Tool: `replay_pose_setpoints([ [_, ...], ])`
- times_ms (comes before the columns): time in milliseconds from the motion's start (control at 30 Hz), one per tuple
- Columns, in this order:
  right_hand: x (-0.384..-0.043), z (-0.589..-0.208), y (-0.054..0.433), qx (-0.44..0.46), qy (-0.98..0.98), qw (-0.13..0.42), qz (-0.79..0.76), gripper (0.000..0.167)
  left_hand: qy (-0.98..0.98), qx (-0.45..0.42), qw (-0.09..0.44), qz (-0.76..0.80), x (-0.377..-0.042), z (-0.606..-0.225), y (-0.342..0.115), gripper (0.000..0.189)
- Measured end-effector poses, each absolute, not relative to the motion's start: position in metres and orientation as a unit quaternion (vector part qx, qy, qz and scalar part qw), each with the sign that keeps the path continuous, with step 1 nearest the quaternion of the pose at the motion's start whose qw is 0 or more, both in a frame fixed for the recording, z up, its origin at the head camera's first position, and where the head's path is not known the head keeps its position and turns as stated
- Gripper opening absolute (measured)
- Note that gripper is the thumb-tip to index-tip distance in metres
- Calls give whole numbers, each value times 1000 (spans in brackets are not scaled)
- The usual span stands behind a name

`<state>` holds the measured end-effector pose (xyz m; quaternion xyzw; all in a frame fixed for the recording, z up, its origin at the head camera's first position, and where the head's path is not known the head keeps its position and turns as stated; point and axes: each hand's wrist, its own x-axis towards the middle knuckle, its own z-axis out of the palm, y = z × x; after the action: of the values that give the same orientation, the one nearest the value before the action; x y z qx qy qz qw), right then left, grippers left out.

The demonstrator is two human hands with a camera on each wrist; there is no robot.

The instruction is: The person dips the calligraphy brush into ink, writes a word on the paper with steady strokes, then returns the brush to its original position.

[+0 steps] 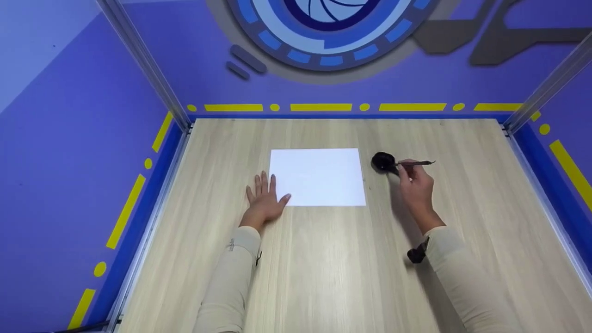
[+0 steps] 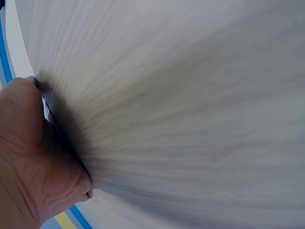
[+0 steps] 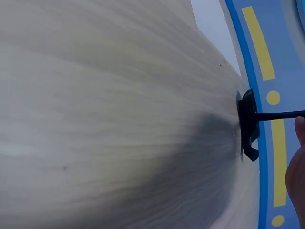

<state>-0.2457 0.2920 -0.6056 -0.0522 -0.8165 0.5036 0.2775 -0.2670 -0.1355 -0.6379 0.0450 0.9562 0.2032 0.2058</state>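
A sheet of white paper [image 1: 319, 178] lies on the wooden table. My left hand [image 1: 265, 200] rests at its lower left corner, fingers spread and straight, the thumb over the bottom edge. In the left wrist view that hand [image 2: 33, 157] lies low against the tabletop. To the right of the paper stands a small round black dish [image 1: 383, 162] with a short handle-like projection. My right hand [image 1: 417, 187] pinches a thin dark brush [image 1: 418, 163], held nearly level in the head view, one end at the dish. The right wrist view shows the brush [image 3: 279, 115] meeting the dish [image 3: 249, 117]; its tip is hidden.
The wood-grain tabletop [image 1: 319, 268] is bounded by blue-purple panels [image 1: 185, 83] at the back and sides, with metal posts [image 1: 148, 64] at the back corners. A small black device [image 1: 417, 254] is worn at the right wrist.
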Motion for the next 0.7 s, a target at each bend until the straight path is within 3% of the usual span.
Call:
replay_pose_setpoints([
  [367,-257,-592,286,-175,-724,306,593,23,956,45,202,207,-264,-635,-135,92],
  [700,-260,-594,300,-229,-705,294,603,18,954,36,188,232,-268,-642,-137,94],
])
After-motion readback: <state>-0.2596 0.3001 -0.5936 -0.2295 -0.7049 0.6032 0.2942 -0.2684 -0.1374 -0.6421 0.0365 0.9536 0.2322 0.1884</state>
